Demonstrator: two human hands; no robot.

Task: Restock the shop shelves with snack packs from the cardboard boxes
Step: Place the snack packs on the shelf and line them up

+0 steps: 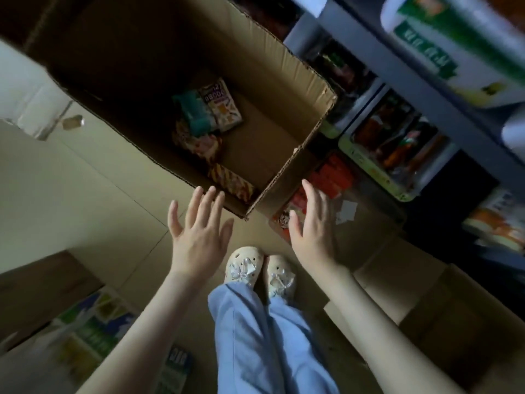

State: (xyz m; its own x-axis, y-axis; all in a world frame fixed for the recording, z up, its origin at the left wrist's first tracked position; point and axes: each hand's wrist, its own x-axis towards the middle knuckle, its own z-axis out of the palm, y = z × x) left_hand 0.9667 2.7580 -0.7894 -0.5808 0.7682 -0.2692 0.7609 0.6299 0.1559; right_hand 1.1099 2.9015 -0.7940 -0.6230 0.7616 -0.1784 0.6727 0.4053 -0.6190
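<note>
1. Your left hand (196, 237) and right hand (315, 226) both hung spread and flat-fingered over the floor; neither grip had hold of anything, and neither touched the box.
2. The open cardboard box (287, 89) stood at twelve o'clock from your hands, its near corner just beyond your left fingertips (211, 194). It looked nearly spent: bare cardboard covered most of its bottom.
3. A few snack packs (210, 112) lay heaped inside toward the box's nine o'clock wall: a teal pouch, a pale pouch with purple print beside it, and striped red-and-yellow packs (230, 183) trailing toward the near corner.
4. I judge those pouches light, soft and crinkly, with slick film that slides under a flat palm. They probably crush easily, so you would do better to pinch each by its sealed edge, or scoop several loosely, than to squeeze the middle.
5. The box walls looked like stiff corrugated board; at this fill it should be light enough to tilt or drag by the rim.
6. The shelves (443, 129) rose at two o'clock, holding tubs of dark packs; the print was too blurred to read.
7. Red packets (335, 172) lay on the floor just past your right fingertips (308, 189).
</note>
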